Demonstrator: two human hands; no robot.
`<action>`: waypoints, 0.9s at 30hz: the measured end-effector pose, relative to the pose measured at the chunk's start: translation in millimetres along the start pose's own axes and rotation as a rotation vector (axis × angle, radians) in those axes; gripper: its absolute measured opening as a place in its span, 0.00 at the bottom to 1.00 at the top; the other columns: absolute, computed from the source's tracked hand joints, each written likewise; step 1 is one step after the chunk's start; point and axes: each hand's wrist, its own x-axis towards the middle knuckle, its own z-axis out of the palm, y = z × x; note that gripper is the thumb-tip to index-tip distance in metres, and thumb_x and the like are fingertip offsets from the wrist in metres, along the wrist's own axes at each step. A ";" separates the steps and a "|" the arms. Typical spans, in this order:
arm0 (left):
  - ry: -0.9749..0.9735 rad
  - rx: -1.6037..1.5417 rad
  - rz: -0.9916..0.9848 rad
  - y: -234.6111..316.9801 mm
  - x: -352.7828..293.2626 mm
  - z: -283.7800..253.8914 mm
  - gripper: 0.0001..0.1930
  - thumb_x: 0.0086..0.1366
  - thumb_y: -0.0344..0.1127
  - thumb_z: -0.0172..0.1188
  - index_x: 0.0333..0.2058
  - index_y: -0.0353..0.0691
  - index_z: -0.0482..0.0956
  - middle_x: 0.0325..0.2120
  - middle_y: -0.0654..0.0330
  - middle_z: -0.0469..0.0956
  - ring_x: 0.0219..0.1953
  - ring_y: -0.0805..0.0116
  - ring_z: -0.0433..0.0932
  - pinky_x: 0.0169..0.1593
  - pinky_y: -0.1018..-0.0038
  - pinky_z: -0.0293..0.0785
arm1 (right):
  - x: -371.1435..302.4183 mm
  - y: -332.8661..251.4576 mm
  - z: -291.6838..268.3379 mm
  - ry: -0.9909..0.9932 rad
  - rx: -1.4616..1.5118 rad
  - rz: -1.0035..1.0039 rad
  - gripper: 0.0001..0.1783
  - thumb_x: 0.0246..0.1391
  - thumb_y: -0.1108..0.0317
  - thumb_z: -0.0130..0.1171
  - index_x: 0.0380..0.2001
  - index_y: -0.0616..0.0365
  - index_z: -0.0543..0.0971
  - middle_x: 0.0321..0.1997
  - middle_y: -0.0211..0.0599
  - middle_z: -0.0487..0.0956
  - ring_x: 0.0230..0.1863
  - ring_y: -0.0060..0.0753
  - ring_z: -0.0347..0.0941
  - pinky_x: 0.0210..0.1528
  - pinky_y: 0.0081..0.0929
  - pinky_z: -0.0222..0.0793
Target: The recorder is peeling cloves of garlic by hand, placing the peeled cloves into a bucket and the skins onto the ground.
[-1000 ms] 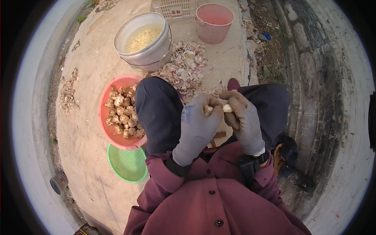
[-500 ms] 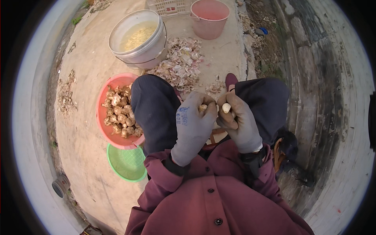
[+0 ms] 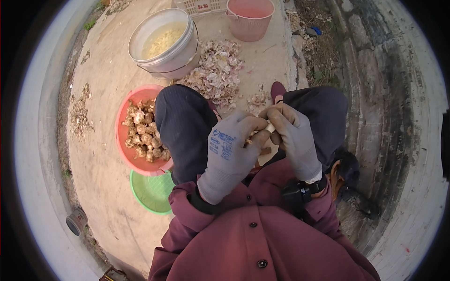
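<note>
Both my hands wear grey work gloves with brownish fingers and meet in front of my knees. A pale garlic clove (image 3: 270, 127) shows between the fingertips, pinched from the left by my left hand (image 3: 236, 147) and from the right by my right hand (image 3: 290, 133). Inside the curl of my left fingers is a brownish piece, mostly hidden, probably more garlic. Left of my knee, a pink basin (image 3: 121, 140) holds many unpeeled garlic bulbs (image 3: 146, 139). Beyond my feet lies a heap of garlic skins (image 3: 218, 70).
A white bucket (image 3: 176, 65) with peeled cloves in liquid stands beyond the basin. Farther off are a pink bucket (image 3: 251, 28) and a white plastic crate (image 3: 201, 6). A green basket (image 3: 152, 192) sits against the pink basin. A weathered ledge (image 3: 375, 93) runs along the right.
My hands have come together at the fingertips. The white clove that stuck out of my right fingers is now pinched between both hands. My left hand has turned slightly, showing more of its back.
</note>
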 end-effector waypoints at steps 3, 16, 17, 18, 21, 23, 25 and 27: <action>0.003 -0.014 0.020 -2.7 -1.2 -2.8 0.07 0.57 0.26 0.64 0.36 0.35 0.82 0.30 0.53 0.80 0.33 0.57 0.81 0.37 0.67 0.75 | -1.2 1.4 -0.4 -0.022 0.062 0.044 0.14 0.69 0.62 0.54 0.37 0.61 0.81 0.25 0.22 0.72 0.24 0.10 0.65 0.25 0.13 0.59; 0.266 -0.768 -0.571 -15.7 0.2 1.3 0.09 0.69 0.37 0.60 0.35 0.37 0.80 0.26 0.67 0.77 0.25 0.80 0.71 0.30 0.79 0.68 | -5.6 11.1 -0.5 -0.177 0.094 -0.064 0.25 0.75 0.53 0.40 0.46 0.65 0.77 0.19 0.21 0.64 0.21 0.12 0.54 0.25 0.16 0.52; 0.274 -0.859 -0.578 -19.3 -0.7 -1.3 0.10 0.70 0.38 0.60 0.35 0.36 0.80 0.27 0.67 0.77 0.26 0.80 0.71 0.30 0.80 0.68 | -6.1 13.6 -2.5 -0.189 0.056 -0.100 0.27 0.76 0.52 0.36 0.47 0.66 0.77 0.19 0.21 0.62 0.21 0.12 0.53 0.25 0.15 0.52; 0.275 -0.972 -0.536 -23.2 -2.3 -4.6 0.11 0.71 0.39 0.59 0.35 0.36 0.80 0.27 0.67 0.77 0.26 0.80 0.71 0.30 0.80 0.68 | -5.6 16.9 -2.5 -0.166 0.128 -0.079 0.27 0.76 0.52 0.36 0.45 0.65 0.76 0.19 0.21 0.62 0.21 0.12 0.53 0.26 0.16 0.52; 0.082 -0.842 -0.425 -35.1 -5.0 -8.5 0.13 0.76 0.37 0.51 0.49 0.34 0.77 0.40 0.60 0.80 0.39 0.73 0.74 0.45 0.75 0.72 | -4.4 24.7 0.9 -0.094 0.288 -0.040 0.25 0.76 0.53 0.36 0.41 0.64 0.76 0.19 0.21 0.63 0.21 0.13 0.53 0.27 0.17 0.53; 0.038 -1.315 -0.426 -39.9 -5.7 -7.4 0.19 0.75 0.36 0.52 0.60 0.34 0.70 0.48 0.57 0.77 0.45 0.72 0.74 0.50 0.73 0.72 | -4.6 24.7 3.7 -0.030 0.326 -0.029 0.25 0.76 0.53 0.36 0.39 0.63 0.75 0.19 0.22 0.63 0.21 0.13 0.52 0.28 0.17 0.53; -0.020 -1.386 -0.449 -39.6 -6.2 -4.2 0.23 0.73 0.35 0.55 0.63 0.34 0.67 0.51 0.56 0.76 0.47 0.71 0.74 0.51 0.74 0.72 | -5.8 19.1 3.8 -0.046 0.239 -0.151 0.23 0.76 0.54 0.37 0.38 0.62 0.74 0.21 0.22 0.64 0.21 0.13 0.52 0.27 0.17 0.52; -0.050 -1.301 -0.449 -34.9 -6.6 -1.1 0.28 0.70 0.33 0.57 0.66 0.34 0.64 0.54 0.56 0.74 0.49 0.71 0.74 0.53 0.74 0.72 | -8.6 10.6 3.2 -0.030 0.178 -0.178 0.22 0.76 0.55 0.39 0.38 0.62 0.74 0.22 0.22 0.64 0.21 0.13 0.52 0.26 0.16 0.51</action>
